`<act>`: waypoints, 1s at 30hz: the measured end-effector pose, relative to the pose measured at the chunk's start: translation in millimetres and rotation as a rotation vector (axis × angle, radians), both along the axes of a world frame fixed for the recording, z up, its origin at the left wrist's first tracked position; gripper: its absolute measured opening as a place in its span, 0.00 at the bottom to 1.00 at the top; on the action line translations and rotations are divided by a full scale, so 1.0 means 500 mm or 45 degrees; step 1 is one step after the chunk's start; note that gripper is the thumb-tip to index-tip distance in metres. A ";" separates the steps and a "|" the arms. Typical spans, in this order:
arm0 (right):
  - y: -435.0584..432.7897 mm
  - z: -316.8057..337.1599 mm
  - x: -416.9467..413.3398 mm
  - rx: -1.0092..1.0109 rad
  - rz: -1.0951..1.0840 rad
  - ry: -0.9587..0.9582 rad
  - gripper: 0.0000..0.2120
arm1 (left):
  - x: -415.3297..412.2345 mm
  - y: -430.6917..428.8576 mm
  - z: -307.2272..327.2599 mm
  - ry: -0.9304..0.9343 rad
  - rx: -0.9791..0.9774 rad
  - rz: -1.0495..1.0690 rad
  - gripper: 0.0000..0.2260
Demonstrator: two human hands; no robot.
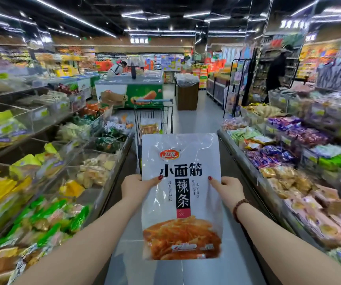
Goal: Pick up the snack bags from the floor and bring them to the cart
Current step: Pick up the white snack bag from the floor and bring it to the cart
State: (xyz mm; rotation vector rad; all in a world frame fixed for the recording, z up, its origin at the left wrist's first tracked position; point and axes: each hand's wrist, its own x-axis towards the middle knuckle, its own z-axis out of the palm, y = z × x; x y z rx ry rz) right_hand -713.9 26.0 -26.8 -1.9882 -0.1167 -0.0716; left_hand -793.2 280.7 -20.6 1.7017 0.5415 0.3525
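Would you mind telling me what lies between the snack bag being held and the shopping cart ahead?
In the head view, only bare grey floor shows between the snack bag and the cart; the bag's top edge overlaps the cart's lower part.

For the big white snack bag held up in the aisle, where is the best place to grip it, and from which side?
Best at the two long side edges about mid-height, one hand from each side, as the left hand and right hand do now. The snack bag is wide, flat and floppy, so a pinch on both edges should keep it hanging upright.
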 end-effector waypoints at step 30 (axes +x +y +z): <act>0.266 -0.016 1.309 -0.048 0.157 0.106 0.24 | 1.229 0.220 -0.006 0.020 0.025 0.214 0.18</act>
